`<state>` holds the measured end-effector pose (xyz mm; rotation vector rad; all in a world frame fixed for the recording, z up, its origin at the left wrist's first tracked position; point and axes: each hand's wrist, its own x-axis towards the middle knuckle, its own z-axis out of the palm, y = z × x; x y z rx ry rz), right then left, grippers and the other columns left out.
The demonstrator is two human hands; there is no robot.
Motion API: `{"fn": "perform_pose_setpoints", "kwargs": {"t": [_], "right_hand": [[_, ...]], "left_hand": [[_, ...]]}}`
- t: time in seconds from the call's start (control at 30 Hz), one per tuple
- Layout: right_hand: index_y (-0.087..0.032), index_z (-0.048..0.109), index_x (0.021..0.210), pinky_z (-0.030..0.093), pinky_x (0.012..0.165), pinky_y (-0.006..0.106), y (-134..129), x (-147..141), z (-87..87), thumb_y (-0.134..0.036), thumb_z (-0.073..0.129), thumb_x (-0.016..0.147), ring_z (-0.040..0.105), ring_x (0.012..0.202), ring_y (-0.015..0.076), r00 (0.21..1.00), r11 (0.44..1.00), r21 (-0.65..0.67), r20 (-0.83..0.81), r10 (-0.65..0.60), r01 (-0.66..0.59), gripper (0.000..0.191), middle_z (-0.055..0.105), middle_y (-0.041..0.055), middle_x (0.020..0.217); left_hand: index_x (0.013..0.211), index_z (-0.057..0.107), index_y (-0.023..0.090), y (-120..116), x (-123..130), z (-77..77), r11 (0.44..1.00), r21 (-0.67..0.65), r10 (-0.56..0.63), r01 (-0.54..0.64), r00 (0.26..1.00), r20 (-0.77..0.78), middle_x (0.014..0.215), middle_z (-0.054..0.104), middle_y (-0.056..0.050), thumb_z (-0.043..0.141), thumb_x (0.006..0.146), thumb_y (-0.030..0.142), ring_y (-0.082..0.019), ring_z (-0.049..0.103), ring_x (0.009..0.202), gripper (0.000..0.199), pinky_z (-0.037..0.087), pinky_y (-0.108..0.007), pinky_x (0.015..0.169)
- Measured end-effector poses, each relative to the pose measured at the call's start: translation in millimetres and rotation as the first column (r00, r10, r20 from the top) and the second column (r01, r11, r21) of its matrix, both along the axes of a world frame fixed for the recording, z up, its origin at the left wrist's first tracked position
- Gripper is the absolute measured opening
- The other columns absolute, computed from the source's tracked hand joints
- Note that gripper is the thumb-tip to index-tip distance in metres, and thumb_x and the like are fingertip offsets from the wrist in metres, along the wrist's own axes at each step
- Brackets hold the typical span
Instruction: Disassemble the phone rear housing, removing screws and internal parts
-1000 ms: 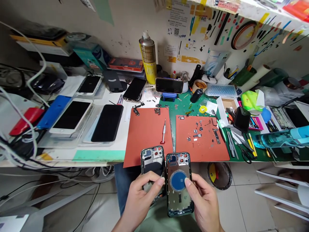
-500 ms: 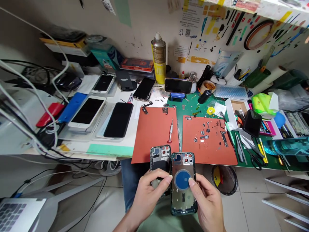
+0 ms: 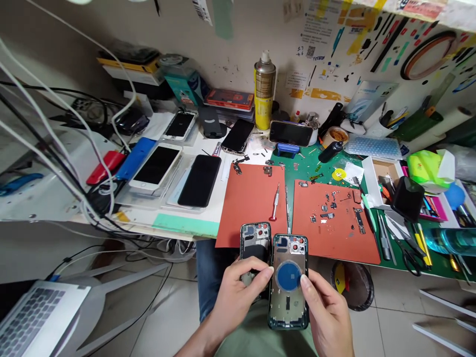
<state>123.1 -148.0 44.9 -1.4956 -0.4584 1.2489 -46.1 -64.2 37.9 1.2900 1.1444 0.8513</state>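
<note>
My left hand (image 3: 241, 292) is closed round a phone housing (image 3: 255, 243) with a dark panel inside, its thumb tip touching the edge of a second housing. That second one, a green-edged phone housing (image 3: 288, 307) with a round blue pad (image 3: 288, 275), is gripped by my right hand (image 3: 327, 307), thumb on its right side. Both housings are side by side, inner faces up, just off the bench edge. Beyond them, a red-ended screwdriver (image 3: 275, 202) and a thin metal tool (image 3: 287, 208) lie by the left orange mat (image 3: 249, 198). Small parts dot the right orange mat (image 3: 334, 238).
Several phones, including a black phone (image 3: 200, 181) and a white phone (image 3: 156, 166), lie to the left. A spray can (image 3: 264, 91) stands at the back. Scissors (image 3: 411, 258) and tools are at the right. Below the bench are a bin (image 3: 359, 290) and a laptop (image 3: 40, 317).
The view has turned left, so the bench and both hands appear farther right. Both hands keep their hold on the two housings.
</note>
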Motion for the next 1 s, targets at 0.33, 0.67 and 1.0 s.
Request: {"fn": "perform_pose_setpoints", "kwargs": {"t": [0.33, 0.67, 1.0], "right_hand": [[-0.022, 0.088, 0.116, 0.069, 0.079, 0.038, -23.2, 27.4, -32.7, -0.049, 0.096, 0.078, 0.079, 0.107, 0.0356, 0.977, 0.981, -0.108, -0.117, -0.176, 0.163, 0.048, 0.084, 0.0136, 0.116], [-0.019, 0.087, 0.118, 0.069, 0.092, 0.034, -22.0, 48.8, -40.5, -0.047, 0.099, 0.075, 0.077, 0.119, 0.0336, 0.975, 0.966, -0.156, -0.055, -0.217, 0.206, 0.052, 0.083, 0.0112, 0.123], [-0.023, 0.089, 0.112, 0.067, 0.089, 0.032, -8.6, 34.3, -33.6, -0.043, 0.098, 0.077, 0.078, 0.109, 0.0298, 0.969, 0.977, -0.108, -0.145, -0.198, 0.184, 0.042, 0.084, 0.011, 0.117]], "left_hand": [[0.08, 0.081, 0.018, -4.1, -10.3, -7.3, 0.989, -0.143, -0.007, 0.037, 0.979, 0.204, 0.08, 0.081, -0.01, 0.079, 0.093, 0.051, -0.022, 0.073, 0.074, 0.036, 0.059, -0.033, 0.073], [0.174, 0.014, 0.039, -19.7, -10.4, -15.2, 0.877, -0.478, 0.243, 0.042, 0.819, 0.52, 0.11, 0.08, -0.011, 0.065, 0.098, 0.067, -0.027, 0.079, 0.083, 0.095, 0.062, -0.037, 0.068], [0.174, 0.012, 0.034, -11.6, -8.8, -13.0, 0.83, -0.556, 0.312, 0.052, 0.783, 0.539, 0.102, 0.08, -0.012, 0.061, 0.094, 0.073, -0.029, 0.076, 0.069, 0.101, 0.061, -0.04, 0.059]]}}
